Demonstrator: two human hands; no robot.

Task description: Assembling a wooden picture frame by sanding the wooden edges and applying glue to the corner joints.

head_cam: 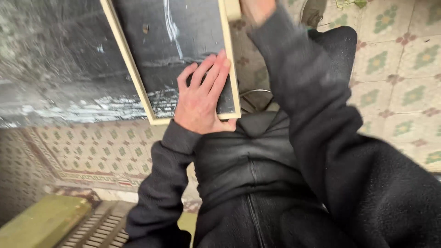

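Observation:
A framed panel (170, 41) with a pale wooden frame and a dark, scratched, paint-smeared face is held tilted in front of me. My left hand (200, 98) lies flat on its lower right corner, fingers spread on the dark face and thumb under the frame's bottom edge. My right hand (257, 8) reaches up to the frame's right edge at the top of the view; only its heel shows, the fingers cut off by the picture edge. Both arms wear dark fleece sleeves.
Patterned floor tiles (404, 69) with green flowers spread to the right and below left. A dark, rough wall or slab (55, 55) stands at the left. A green block (41, 220) and a metal grille (98, 227) lie at the bottom left.

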